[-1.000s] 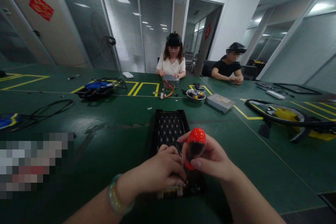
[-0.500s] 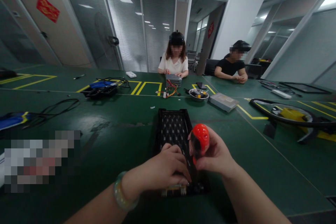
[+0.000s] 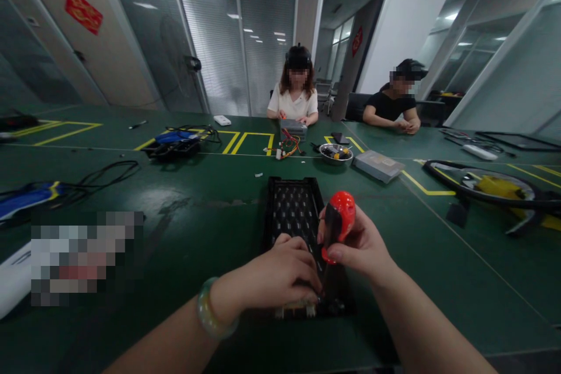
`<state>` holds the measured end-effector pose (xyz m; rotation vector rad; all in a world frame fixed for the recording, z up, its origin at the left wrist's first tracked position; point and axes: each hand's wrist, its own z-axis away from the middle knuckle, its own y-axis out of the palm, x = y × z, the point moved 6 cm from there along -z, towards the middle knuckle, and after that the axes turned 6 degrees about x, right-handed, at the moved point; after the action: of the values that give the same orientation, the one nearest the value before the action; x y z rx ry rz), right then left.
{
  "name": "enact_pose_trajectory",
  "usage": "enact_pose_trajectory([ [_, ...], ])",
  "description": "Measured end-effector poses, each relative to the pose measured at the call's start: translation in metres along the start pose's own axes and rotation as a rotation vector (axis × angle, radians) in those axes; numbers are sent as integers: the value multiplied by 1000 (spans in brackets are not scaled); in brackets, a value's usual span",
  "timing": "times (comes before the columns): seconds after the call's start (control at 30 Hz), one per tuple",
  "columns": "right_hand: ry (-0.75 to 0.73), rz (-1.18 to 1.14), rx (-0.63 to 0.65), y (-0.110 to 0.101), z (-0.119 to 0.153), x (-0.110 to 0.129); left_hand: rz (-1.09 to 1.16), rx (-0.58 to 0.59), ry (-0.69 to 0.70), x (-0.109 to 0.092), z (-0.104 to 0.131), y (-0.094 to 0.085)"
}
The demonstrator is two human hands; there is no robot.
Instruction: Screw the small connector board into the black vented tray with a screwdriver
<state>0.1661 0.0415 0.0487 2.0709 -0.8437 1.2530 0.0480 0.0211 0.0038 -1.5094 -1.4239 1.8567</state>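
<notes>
My right hand (image 3: 366, 251) is closed around the red and black handle of a screwdriver (image 3: 346, 213). The handle is held upright over the right side of a black plastic casing (image 3: 295, 204), whose floor has rows of small shiny marks. Below the handle, the shaft is dim and its tip cannot be made out. My left hand (image 3: 287, 274), with a bangle at the wrist, lies across the near part of the casing. Its fingers curl together close to the screwdriver's lower end, and what they pinch is hidden. Under them, a small circuit board (image 3: 298, 308) shows at the near end.
Beyond the casing stand a metal bowl of small parts (image 3: 335, 153) and a grey metal box (image 3: 377, 166). Cables and blue tools (image 3: 26, 201) lie left, a black wheel-like ring (image 3: 486, 184) right. Across the green table (image 3: 197, 257), two people sit, one handling a grey box with wires.
The screwdriver handle has turned in my right hand, so more of its black side shows. My left hand stays over the near end of the casing. The whole view has shifted slightly.
</notes>
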Motion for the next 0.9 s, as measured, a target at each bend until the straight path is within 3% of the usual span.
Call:
enact_pose_trajectory([
  [0.17, 36, 76, 63, 5, 3, -3, -25, -2, -2, 1, 1, 0],
  [0.4, -24, 86, 18, 3, 3, 2, -35, 23, 5, 1, 0, 1],
  [0.6, -11, 126, 119, 13, 1, 4, -22, -20, -3, 3, 0, 1],
  [0.9, -7, 174, 56, 8, 3, 4, -22, -9, -9, 3, 0, 1],
])
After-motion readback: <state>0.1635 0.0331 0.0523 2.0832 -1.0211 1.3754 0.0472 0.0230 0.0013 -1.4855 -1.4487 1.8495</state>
